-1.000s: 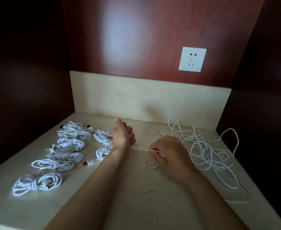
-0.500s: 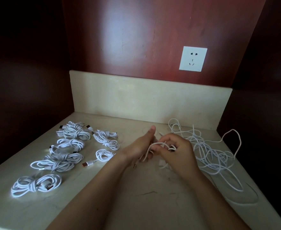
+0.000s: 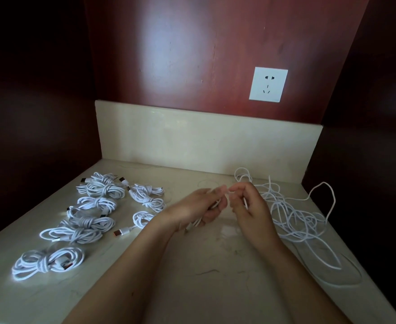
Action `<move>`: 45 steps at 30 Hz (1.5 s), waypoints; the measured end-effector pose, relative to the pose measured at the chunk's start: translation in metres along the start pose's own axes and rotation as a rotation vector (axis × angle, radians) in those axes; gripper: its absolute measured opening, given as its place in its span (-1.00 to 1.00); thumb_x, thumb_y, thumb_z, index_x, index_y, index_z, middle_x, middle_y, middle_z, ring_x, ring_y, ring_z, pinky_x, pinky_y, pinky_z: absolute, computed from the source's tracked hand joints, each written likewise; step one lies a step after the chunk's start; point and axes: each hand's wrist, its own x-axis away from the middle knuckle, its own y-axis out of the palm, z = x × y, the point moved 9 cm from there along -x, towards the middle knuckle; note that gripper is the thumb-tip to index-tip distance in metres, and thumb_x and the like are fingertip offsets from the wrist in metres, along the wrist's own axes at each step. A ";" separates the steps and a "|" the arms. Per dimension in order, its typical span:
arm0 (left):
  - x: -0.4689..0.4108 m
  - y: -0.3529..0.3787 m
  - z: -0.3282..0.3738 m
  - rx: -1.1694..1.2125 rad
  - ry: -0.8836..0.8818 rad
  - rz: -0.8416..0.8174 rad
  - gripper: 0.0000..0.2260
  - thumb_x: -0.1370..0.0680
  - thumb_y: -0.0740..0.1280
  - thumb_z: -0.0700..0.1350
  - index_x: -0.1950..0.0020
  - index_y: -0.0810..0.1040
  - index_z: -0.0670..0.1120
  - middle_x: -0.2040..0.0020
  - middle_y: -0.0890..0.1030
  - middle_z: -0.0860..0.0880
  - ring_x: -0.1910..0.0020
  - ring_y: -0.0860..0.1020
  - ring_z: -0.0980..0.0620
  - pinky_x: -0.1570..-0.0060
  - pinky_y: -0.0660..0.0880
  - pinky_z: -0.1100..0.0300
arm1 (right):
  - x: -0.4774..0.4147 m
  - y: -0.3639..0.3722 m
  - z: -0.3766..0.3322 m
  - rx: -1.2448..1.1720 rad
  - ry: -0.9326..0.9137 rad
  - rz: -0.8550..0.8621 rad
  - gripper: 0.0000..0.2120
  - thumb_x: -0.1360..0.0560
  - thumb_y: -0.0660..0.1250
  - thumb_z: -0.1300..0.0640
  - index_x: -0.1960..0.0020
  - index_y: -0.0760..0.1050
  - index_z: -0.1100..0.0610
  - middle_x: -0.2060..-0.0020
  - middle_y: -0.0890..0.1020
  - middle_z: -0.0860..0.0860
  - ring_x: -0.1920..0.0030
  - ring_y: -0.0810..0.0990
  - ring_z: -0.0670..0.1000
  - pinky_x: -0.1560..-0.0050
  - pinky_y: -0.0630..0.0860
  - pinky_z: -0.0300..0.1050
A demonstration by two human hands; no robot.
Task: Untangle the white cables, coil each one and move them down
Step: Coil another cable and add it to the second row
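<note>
Tangle of thin white cable [image 3: 290, 212] sprawls at right; left grip [image 3: 193, 209] and right grip [image 3: 250, 210] each pinch one strand.

Pale stone counter [image 3: 215, 288], matching backsplash [image 3: 192, 141], white wall socket [image 3: 268, 84] on reddish, seemingly wooden panel [image 3: 180, 54]

On the table [image 3: 215, 281] I count at least seven coiled cable bundles [image 3: 47, 261] on the left; those at the back lie against each other, so the exact number is unclear. There is one loose tangle [image 3: 292, 216] on the right, with too many crossing strands to count its cables. Two hands, the left hand [image 3: 199, 206] and right hand [image 3: 250, 206], hold one white cable [image 3: 197, 223], and one wall socket [image 3: 268, 84] is on the wall.
</note>
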 end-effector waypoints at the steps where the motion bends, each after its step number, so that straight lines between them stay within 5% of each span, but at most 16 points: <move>1: -0.001 -0.010 0.004 -0.029 0.052 0.092 -0.58 -0.68 0.05 0.10 0.22 0.48 -0.10 0.52 0.32 0.02 0.54 0.28 0.11 0.49 0.25 0.25 | 0.000 -0.002 0.001 0.007 0.005 0.018 -0.90 -0.52 0.23 0.07 -0.02 0.47 -0.04 0.25 0.55 -0.12 0.21 0.55 -0.03 0.13 0.48 0.01; 4: -0.001 -0.032 0.006 -0.043 0.149 0.346 -0.59 -0.68 0.06 0.08 0.04 0.61 -0.11 0.44 0.48 0.01 0.52 0.33 0.11 0.51 0.31 0.29 | 0.002 -0.005 0.004 0.045 0.031 0.046 -0.85 -0.51 0.28 0.13 -0.03 0.44 -0.08 0.28 0.50 -0.15 0.25 0.49 -0.07 0.20 0.43 -0.03; 7: -0.003 -0.043 0.001 0.213 0.170 0.468 -0.59 -0.69 0.03 0.08 -0.04 0.61 -0.09 0.24 0.65 -0.01 0.42 0.45 0.09 0.43 0.39 0.24 | 0.004 -0.003 0.007 0.170 0.042 0.014 -0.87 -0.51 0.29 0.11 -0.02 0.42 -0.08 0.24 0.54 -0.15 0.19 0.53 -0.13 0.15 0.45 -0.07; 8: -0.004 -0.047 -0.001 0.339 0.170 0.482 -0.58 -0.69 0.01 0.08 -0.04 0.60 -0.09 0.19 0.68 -0.02 0.36 0.51 0.09 0.37 0.45 0.25 | 0.004 -0.001 0.005 0.228 0.017 -0.015 -0.96 -0.53 0.25 0.03 0.02 0.43 -0.06 0.24 0.55 -0.14 0.19 0.54 -0.13 0.15 0.47 -0.05; 13: -0.008 -0.050 -0.002 0.867 0.152 0.401 -0.55 -0.69 -0.06 0.11 -0.17 0.54 -0.10 0.00 0.70 -0.10 -0.04 0.66 -0.02 -0.10 0.56 0.12 | 0.005 0.018 0.003 0.473 -0.061 -0.192 -0.57 -0.55 0.00 -0.19 0.08 0.56 0.02 0.25 0.59 -0.07 0.19 0.55 -0.02 0.12 0.50 0.00; 15: -0.006 -0.051 -0.001 1.051 0.154 0.406 -0.57 -0.69 -0.04 0.12 -0.11 0.53 -0.10 0.12 0.71 -0.07 0.07 0.68 -0.02 -0.06 0.55 0.06 | 0.005 0.026 0.004 0.584 -0.093 -0.258 -0.55 -0.55 -0.02 -0.17 0.06 0.58 0.00 0.22 0.60 -0.07 0.15 0.55 0.02 0.09 0.46 -0.03; 18: -0.004 -0.056 -0.007 1.203 0.140 0.469 -0.61 -0.68 0.00 0.15 0.12 0.43 -0.07 0.47 0.44 0.05 0.51 0.46 0.11 0.40 0.46 0.24 | 0.005 0.037 0.008 0.738 -0.107 -0.369 -0.53 -0.55 -0.04 -0.13 0.07 0.60 0.03 0.19 0.60 -0.01 0.09 0.52 0.07 0.00 0.43 0.00; 22: -0.005 -0.058 -0.017 1.082 0.086 0.496 -0.60 -0.66 0.01 0.20 0.26 0.31 0.00 0.53 0.16 0.09 0.61 0.12 0.18 0.63 0.08 0.36 | 0.010 0.039 0.009 0.768 -0.160 -0.403 -0.50 -0.52 -0.04 -0.17 0.17 0.59 0.06 0.21 0.56 -0.04 0.11 0.47 0.06 -0.01 0.43 0.01; 27: -0.001 -0.064 -0.023 0.878 0.044 0.569 -0.62 -0.68 0.01 0.16 0.24 0.31 -0.01 0.51 0.16 0.10 0.60 0.09 0.17 0.63 0.04 0.34 | 0.005 0.028 -0.022 0.586 -0.280 -0.229 -0.72 -0.56 0.16 -0.11 0.18 0.52 0.01 0.25 0.53 -0.13 0.16 0.47 -0.04 0.11 0.41 -0.08; 32: 0.002 -0.063 -0.017 0.459 0.062 0.635 -0.65 -0.69 0.04 0.08 0.25 0.29 -0.02 0.52 0.22 0.09 0.57 0.14 0.13 0.55 0.07 0.34 | 0.012 0.034 -0.046 0.602 -0.380 -0.226 -0.72 -0.61 0.08 -0.04 0.07 0.51 0.04 0.18 0.55 -0.06 0.15 0.49 0.01 0.14 0.41 -0.05; 38: -0.002 -0.029 -0.014 -0.061 -0.062 0.318 -0.47 -0.67 0.02 0.16 0.37 0.42 -0.11 0.50 0.43 -0.05 0.48 0.37 0.02 0.51 0.26 0.28 | 0.015 0.029 -0.051 0.455 -0.331 -0.208 -0.78 -0.61 0.11 -0.07 -0.03 0.52 -0.08 0.16 0.63 -0.14 0.18 0.59 -0.07 0.15 0.49 -0.03; 42: -0.002 0.007 -0.025 0.057 -0.213 0.039 -0.36 -0.60 -0.10 0.34 0.43 0.40 -0.05 0.51 0.41 0.00 0.56 0.31 0.10 0.54 0.20 0.31 | 0.008 0.003 -0.031 0.328 -0.180 -0.012 -0.82 -0.47 0.30 -0.19 0.09 0.50 -0.10 0.41 0.55 -0.12 0.37 0.52 -0.14 0.31 0.47 -0.14; 45: 0.000 0.027 -0.027 0.108 -0.240 -0.159 -0.32 -0.55 -0.18 0.41 0.42 0.40 -0.02 0.53 0.32 0.01 0.55 0.21 0.09 0.48 0.06 0.22 | 0.006 -0.004 -0.016 0.297 -0.100 0.030 -0.86 -0.47 0.35 -0.12 0.06 0.47 -0.10 0.42 0.53 -0.07 0.37 0.52 -0.11 0.31 0.49 -0.07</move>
